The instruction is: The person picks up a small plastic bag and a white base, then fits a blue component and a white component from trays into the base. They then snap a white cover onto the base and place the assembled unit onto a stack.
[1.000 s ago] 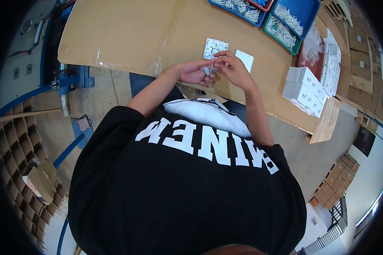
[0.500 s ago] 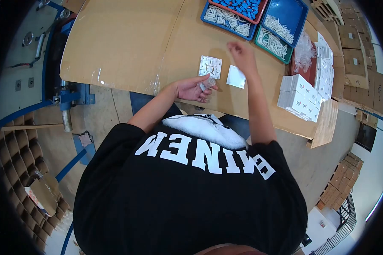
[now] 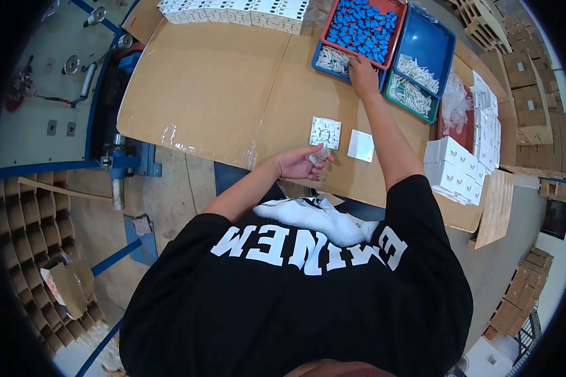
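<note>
My left hand (image 3: pixel 299 164) is closed round a small clear plastic bag (image 3: pixel 321 155) with something whitish in it. Just beyond the bag lies a square white plate with a moulded frame (image 3: pixel 326 132). To its right is a smooth white square plate (image 3: pixel 361 146). My right hand (image 3: pixel 362 74) reaches over the blue tray of white, peg-like pieces (image 3: pixel 333 61), fingers bent down together among them; what they pinch is too small to make out. Overlapping that tray is a red tray (image 3: pixel 391 44) filled with blue pieces (image 3: pixel 361 28).
Right of these, a second blue tray (image 3: pixel 431 38) overlaps a green tray (image 3: pixel 431 116), both with white pieces. White boxes (image 3: pixel 456 166) are stacked at the table's right edge near a clear plastic bag (image 3: pixel 456 110). White boxes (image 3: pixel 233 11) line the far edge. A machine (image 3: pixel 63 94) stands left.
My right hand has moved away from above the table, up to the blue tray of white pieces. My left hand still holds the small bag. The view has tilted, showing more of the far edge.
</note>
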The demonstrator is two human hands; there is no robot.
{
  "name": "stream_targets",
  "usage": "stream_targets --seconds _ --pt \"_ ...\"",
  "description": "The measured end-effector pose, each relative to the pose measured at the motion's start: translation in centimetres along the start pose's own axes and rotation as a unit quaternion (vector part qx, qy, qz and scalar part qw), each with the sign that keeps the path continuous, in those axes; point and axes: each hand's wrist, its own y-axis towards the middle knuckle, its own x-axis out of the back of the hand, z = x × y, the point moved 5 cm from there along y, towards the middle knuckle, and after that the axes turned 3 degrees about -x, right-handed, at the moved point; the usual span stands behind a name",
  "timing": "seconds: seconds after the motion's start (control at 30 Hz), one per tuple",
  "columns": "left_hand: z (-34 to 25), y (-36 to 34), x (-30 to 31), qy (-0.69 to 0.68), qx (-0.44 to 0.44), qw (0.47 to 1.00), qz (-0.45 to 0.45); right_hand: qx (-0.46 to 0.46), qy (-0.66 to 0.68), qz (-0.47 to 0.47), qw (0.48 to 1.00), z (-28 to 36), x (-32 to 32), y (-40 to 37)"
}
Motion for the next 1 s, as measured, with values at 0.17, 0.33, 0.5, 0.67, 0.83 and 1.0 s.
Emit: stream_targets --seconds 0.17,0.33,0.5,0.67,0.83,1.0 --pt "-3.5 -1.1 -4.0 -0.001 -0.123 0.989 -0.081 -0.046 0.192 -0.128 0.972 1.0 6.0 -3.0" --pt "-6.6 -2.9 -8.2 0.032 -0.209 0.975 -0.065 -0.201 0.605 -0.045 0.769 7.4 14.5 -11.1" --pt "-6.1 -2.4 -10.8 0.036 -0.199 0.979 -0.015 -0.212 0.629 -0.039 0.747 10.7 17.4 -15.4" --pt "-5.6 -2.0 -11.4 0.033 -0.19 0.981 -0.008 -0.181 0.577 -0.039 0.796 11.0 20.0 -15.9" --pt "-5.5 -2.0 -11.9 0.023 -0.201 0.979 -0.012 -0.152 0.569 0.052 0.806 11.1 19.0 -16.2" --pt "-5.2 -2.6 -11.4 0.053 -0.203 0.977 -0.044 -0.08 0.513 0.112 0.847 12.2 19.4 -15.9"
